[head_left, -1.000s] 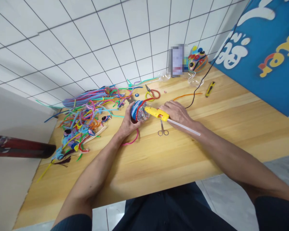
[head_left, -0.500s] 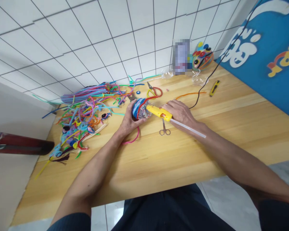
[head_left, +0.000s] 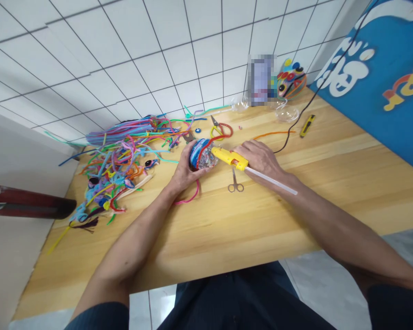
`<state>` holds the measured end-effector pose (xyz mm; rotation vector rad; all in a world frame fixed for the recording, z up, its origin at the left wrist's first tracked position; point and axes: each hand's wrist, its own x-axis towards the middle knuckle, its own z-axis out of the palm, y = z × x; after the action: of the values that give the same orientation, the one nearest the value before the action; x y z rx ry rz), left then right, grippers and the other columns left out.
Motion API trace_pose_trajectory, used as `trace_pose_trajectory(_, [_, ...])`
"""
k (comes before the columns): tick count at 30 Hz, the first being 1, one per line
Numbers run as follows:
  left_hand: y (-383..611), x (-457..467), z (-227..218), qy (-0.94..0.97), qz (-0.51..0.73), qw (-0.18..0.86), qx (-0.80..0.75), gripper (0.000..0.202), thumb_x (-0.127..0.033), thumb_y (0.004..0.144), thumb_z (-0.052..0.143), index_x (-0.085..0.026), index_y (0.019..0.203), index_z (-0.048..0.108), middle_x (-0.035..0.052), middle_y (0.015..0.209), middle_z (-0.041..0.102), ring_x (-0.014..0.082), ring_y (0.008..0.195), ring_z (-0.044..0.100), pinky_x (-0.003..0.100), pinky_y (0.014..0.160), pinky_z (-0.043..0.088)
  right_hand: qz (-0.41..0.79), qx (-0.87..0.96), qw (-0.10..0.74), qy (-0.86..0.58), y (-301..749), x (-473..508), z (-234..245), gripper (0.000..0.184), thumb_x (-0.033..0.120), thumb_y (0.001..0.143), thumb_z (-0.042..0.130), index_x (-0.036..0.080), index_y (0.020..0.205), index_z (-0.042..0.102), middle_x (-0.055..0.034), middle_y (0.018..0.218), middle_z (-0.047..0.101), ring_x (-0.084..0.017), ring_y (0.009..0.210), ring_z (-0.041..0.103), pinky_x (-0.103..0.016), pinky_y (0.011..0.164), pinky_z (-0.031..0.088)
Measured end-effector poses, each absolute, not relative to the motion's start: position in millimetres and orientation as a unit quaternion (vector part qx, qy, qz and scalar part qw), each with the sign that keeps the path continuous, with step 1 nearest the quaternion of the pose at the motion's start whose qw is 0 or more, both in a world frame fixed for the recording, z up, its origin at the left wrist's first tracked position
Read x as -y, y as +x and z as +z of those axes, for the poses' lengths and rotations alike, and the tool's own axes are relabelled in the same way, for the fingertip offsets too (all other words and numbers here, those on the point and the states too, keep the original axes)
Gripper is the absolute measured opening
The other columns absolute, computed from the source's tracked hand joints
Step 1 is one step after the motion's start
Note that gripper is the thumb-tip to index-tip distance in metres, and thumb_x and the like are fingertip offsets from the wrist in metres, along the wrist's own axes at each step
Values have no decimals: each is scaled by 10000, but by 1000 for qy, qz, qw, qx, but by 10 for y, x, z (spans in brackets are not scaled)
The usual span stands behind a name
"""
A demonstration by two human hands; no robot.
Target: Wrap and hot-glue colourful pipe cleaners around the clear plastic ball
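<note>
My left hand (head_left: pixel 186 172) is closed around a clear ball (head_left: pixel 208 159) partly wrapped in blue and white pipe cleaners. A red pipe cleaner (head_left: pixel 216 138) runs over the ball and sticks out to the upper right. In my right hand (head_left: pixel 259 158) is a yellow hot glue gun (head_left: pixel 229 158), its nozzle pointing at the ball from the right. A clear glue stick (head_left: pixel 271 180) juts from the back of the gun. Whether the nozzle touches the ball, I cannot tell. A pink pipe cleaner (head_left: pixel 192 198) curls out below my left hand.
Loose pipe cleaners (head_left: pixel 124 165) cover the left of the wooden table (head_left: pixel 261 238). Small scissors (head_left: pixel 235 182) lie below the gun, larger scissors (head_left: pixel 220 130) and pliers (head_left: pixel 188 137) behind the ball. A yellow utility knife (head_left: pixel 307 126), clear spheres (head_left: pixel 287 112) and a decorated ball (head_left: pixel 291 81) are at back right.
The glue gun has drawn back slightly to the right, away from the ball. My left hand keeps its hold on the ball, nearly unmoved.
</note>
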<state>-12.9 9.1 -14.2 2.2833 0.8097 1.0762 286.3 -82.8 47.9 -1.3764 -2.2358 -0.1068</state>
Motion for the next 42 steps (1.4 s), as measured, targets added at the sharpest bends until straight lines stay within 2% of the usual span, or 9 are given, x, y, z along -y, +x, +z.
trace_pose_trajectory(5, [-124, -79, -127, 837, 391, 240, -297, 1010, -651, 921, 848, -327, 1709, 305, 176, 1725, 432, 376, 1635, 457, 589, 1372, 392, -35, 834, 254, -489, 2863, 818, 448, 234, 181, 1051, 566, 203, 1189, 753, -108, 1025, 743, -291, 995, 626, -392, 875, 452])
trace_pose_trajectory(11, [-113, -77, -124, 841, 391, 237, -290, 1011, -652, 933, 835, -313, 1717, 294, 179, 1732, 425, 378, 1643, 445, 581, 1378, 383, -31, 821, 254, -510, 2840, 829, 446, 264, 155, 1028, 575, 237, 1218, 739, -101, 1061, 757, -295, 1038, 624, -390, 875, 448])
trace_pose_trajectory(21, [-121, -82, -138, 839, 398, 238, -283, 1008, -627, 931, 849, -331, 1717, 291, 174, 1725, 424, 380, 1633, 456, 580, 1371, 394, -27, 823, 261, -504, 2811, 847, 467, 192, 176, 1037, 571, 231, 1118, 736, -99, 1007, 752, -295, 961, 629, -396, 852, 451])
trace_pose_trajectory(28, [-117, -81, -130, 841, 396, 240, -280, 1008, -604, 932, 859, -332, 1718, 289, 174, 1729, 419, 385, 1639, 446, 586, 1376, 382, -16, 821, 249, -513, 2831, 851, 482, 234, 150, 1020, 550, 233, 1157, 720, -104, 1030, 750, -299, 1014, 644, -395, 874, 452])
trace_pose_trajectory(36, [-115, -73, -112, 842, 394, 237, -283, 1007, -614, 935, 851, -325, 1719, 289, 180, 1723, 428, 375, 1625, 468, 579, 1369, 397, -20, 823, 276, -497, 2802, 843, 443, 153, 180, 1030, 576, 231, 1069, 716, -96, 979, 745, -290, 936, 629, -390, 846, 455])
trace_pose_trajectory(42, [-118, -69, -114, 842, 393, 233, -287, 1007, -630, 937, 843, -317, 1719, 290, 183, 1728, 423, 379, 1632, 457, 588, 1370, 393, -15, 817, 269, -510, 2819, 844, 455, 223, 130, 1001, 567, 222, 1130, 724, -108, 1022, 758, -297, 983, 651, -392, 863, 465])
